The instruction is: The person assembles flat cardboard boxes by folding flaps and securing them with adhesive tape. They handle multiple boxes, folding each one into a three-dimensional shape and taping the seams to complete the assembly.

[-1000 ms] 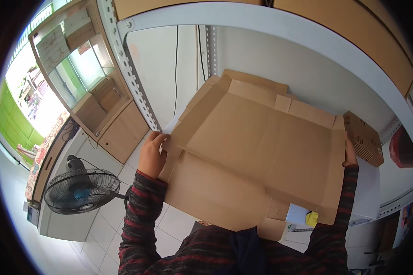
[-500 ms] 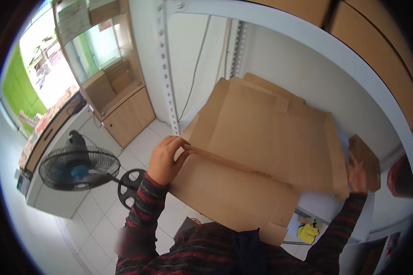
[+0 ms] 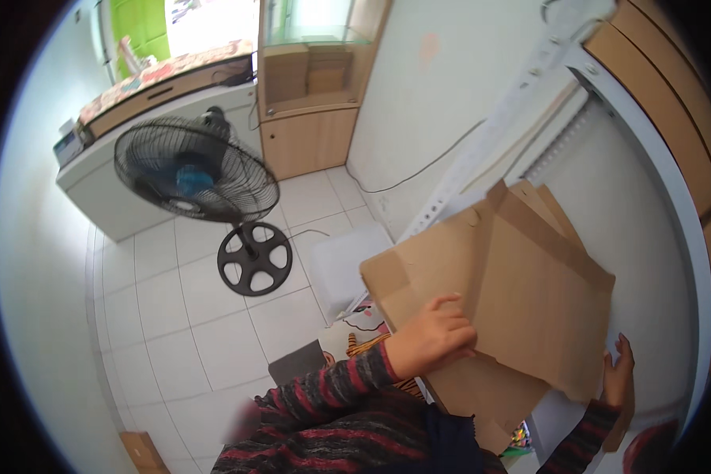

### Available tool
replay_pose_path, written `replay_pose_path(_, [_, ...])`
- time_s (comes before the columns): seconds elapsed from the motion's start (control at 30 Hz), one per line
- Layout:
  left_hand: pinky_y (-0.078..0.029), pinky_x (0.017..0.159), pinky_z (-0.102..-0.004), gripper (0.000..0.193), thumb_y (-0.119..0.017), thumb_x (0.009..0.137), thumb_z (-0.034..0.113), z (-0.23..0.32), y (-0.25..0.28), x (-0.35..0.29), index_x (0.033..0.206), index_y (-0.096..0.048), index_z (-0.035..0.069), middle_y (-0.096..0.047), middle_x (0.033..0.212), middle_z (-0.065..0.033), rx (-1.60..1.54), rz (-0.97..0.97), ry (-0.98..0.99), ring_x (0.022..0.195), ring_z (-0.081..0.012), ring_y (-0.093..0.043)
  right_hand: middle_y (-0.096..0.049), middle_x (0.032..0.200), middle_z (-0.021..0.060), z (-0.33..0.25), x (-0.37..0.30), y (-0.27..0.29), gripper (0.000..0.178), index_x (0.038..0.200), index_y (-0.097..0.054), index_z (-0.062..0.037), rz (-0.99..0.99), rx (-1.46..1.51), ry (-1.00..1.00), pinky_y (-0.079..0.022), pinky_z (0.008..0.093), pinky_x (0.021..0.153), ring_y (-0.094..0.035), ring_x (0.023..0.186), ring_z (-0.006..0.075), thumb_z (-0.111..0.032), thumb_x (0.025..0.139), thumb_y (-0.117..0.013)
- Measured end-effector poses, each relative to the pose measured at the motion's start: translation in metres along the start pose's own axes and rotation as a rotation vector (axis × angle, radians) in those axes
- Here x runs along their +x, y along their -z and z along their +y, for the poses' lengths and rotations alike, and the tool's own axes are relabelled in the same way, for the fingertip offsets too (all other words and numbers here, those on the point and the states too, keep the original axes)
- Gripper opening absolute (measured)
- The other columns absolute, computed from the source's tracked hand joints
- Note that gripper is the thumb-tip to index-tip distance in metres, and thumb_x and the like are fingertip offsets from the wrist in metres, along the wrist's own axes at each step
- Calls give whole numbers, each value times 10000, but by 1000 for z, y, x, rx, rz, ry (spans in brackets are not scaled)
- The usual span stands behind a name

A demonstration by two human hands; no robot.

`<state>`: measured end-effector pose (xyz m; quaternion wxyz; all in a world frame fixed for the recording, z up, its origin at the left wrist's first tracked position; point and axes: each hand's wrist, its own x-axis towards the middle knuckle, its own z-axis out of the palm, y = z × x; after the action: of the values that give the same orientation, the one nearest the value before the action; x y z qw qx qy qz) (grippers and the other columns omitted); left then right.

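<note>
A large unfolded brown cardboard box (image 3: 541, 304) lies on the shelf before me, its creased flaps spread out. My left hand (image 3: 438, 336) is on its near left part, fingers curled at the fold edge and one finger lifted. Beyond the box's right edge is my right hand (image 3: 620, 371), its fingers stretched out and apart. Beside that hand, a smaller brown cardboard piece (image 3: 620, 423) shows partly, mostly covered by the hand and sleeve.
A metal rack post (image 3: 482, 154) rises at the far side, with brown boxes (image 3: 656, 87) overhead. A standing fan (image 3: 197, 170) is on the tiled floor to the left, before a wooden glass cabinet (image 3: 308, 142). A white plastic container (image 3: 347, 265) stands near the rack.
The view has swung left. The cardboard box is turned, and my left hand has shifted along it toward the right. My right hand's fingers remain spread beside the smaller cardboard piece.
</note>
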<state>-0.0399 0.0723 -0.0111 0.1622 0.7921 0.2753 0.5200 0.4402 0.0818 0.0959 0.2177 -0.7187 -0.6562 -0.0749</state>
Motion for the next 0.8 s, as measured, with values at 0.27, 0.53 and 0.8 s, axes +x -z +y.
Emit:
replay_pose_path(0.27, [-423, 981, -430, 124, -637, 844, 103, 2, -18, -25, 922, -548, 64, -568, 867, -92, -130, 85, 107, 884, -276, -588, -659, 881, 130, -248, -48, -21, 383, 914, -643, -13, -576, 234, 700, -490, 357, 772, -638, 847, 292, -132, 612, -845])
replay_pose_path(0.53, [-430, 967, -413, 62, -576, 855, 111, -9, -10, -36, 892, -578, 61, -588, 913, -94, 103, 206, 52, 1047, -265, -582, -621, 750, 131, -255, -59, -47, 204, 766, -597, -5, -473, 204, 859, -463, 371, 605, -603, 669, 308, 29, 629, -745])
replay_pose_path(0.8, [-398, 984, -432, 119, -703, 831, 100, 3, 0, -15, 918, -622, 98, -600, 868, -32, -87, 239, 55, 835, -211, -590, -647, 841, 122, -231, -75, -55, 192, 877, -645, -27, -201, 268, 740, -495, 356, 704, -631, 763, 313, 4, 715, -742])
